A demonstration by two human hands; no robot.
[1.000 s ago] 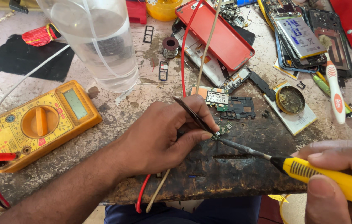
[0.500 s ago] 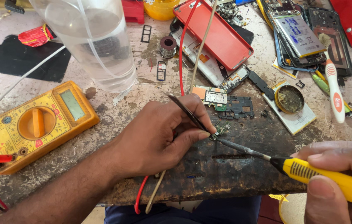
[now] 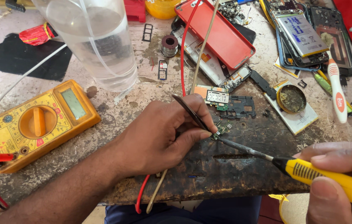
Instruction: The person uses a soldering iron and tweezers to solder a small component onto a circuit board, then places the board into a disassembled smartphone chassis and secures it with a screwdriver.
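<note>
Nearest the viewer, at the lower right, the right hand [image 3: 342, 182] was closed around the yellow handle of a soldering iron [image 3: 329, 178], thumb laid along the top and fingers wrapped beneath, with the dark metal shaft running up and to the left. Its tip met a small green circuit board [image 3: 222, 127] lying on the scorched dark patch of the workbench [image 3: 209, 174]. Left of centre, the left hand [image 3: 163, 137] rested on the bench, its thumb and forefinger pinched shut on a pair of dark tweezers [image 3: 192, 113], whose points came down at the same small board, just beside the iron tip. A red wire [image 3: 183, 62] and a tan wire [image 3: 205, 45] passed under that hand and over the near edge of the bench. At the near left lay a yellow multimeter [image 3: 39, 124] with red and black leads plugged into its end. Just beyond the small board sat a larger board with a metal shield [image 3: 217, 97]. Right of it stood a round tin of flux [image 3: 291, 98] on a white card. Farther back stood a clear plastic bottle [image 3: 97, 45], a red phone cover [image 3: 215, 33], a small spool of solder [image 3: 169, 45] and, at the far right, opened phones [image 3: 304, 33] beside a white toothbrush [image 3: 338, 91].
</note>
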